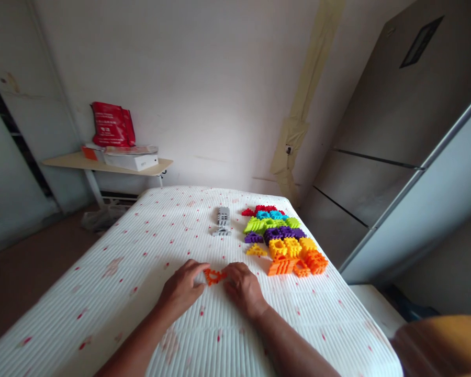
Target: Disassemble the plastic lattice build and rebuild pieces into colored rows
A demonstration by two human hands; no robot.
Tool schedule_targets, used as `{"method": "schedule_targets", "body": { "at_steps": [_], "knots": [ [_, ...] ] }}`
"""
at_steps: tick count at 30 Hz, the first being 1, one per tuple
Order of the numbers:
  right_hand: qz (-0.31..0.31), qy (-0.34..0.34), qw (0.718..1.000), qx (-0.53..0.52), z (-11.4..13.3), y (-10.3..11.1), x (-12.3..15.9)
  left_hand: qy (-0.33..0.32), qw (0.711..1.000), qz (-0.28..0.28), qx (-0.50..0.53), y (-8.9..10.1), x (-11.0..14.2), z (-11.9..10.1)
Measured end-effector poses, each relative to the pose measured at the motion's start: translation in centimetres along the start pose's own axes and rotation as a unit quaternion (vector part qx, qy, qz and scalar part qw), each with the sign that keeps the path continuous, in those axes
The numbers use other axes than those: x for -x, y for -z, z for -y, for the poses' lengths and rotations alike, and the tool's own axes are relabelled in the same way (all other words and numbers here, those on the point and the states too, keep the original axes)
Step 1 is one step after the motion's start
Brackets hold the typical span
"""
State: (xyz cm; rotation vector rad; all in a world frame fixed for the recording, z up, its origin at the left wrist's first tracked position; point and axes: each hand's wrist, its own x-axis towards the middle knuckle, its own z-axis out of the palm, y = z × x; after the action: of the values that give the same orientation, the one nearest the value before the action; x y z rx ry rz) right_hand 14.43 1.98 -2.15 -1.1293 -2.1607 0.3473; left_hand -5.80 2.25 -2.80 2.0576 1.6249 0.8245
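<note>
In the head view, an orange triangular building block (214,276) with notched edges and an open middle is between my two hands, low over the white cover. My left hand (183,288) has thumb and forefinger at its left edge, gripping it there. Fingers of my right hand (244,288) are curled on its right end, hiding that end. To the right lie orange blocks (282,265), yellow blocks (292,246), purple blocks (284,233), green blocks (269,225), blue blocks (272,214) and red blocks (265,209), grouped by colour. Grey blocks (223,217) stand ahead of my hands.
A padded white cover (141,272) with red specks spreads under everything. Behind left, a small table (66,161) carries a red bag (113,124) and a white box (131,159). A grey refrigerator (377,141) rises at the right. A blurred yellow-brown object (447,343) is at lower right.
</note>
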Motion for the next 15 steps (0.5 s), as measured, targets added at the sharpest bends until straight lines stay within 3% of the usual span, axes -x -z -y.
{"method": "schedule_targets", "body": {
  "at_steps": [7,10,15],
  "knots": [
    [0.057,0.074,0.987,0.129,-0.5,-1.5,-1.4,-0.040,0.999,0.006,-0.021,-0.2,-0.4,-0.3],
    [0.068,0.042,0.990,0.113,-1.0,-1.7,-1.6,-0.032,0.999,0.001,-0.013,-0.3,-0.7,0.0],
    [0.037,-0.060,0.997,0.001,-0.8,-1.2,-1.5,0.002,1.000,-0.001,0.003,-0.6,-0.8,0.7]
  ]
}}
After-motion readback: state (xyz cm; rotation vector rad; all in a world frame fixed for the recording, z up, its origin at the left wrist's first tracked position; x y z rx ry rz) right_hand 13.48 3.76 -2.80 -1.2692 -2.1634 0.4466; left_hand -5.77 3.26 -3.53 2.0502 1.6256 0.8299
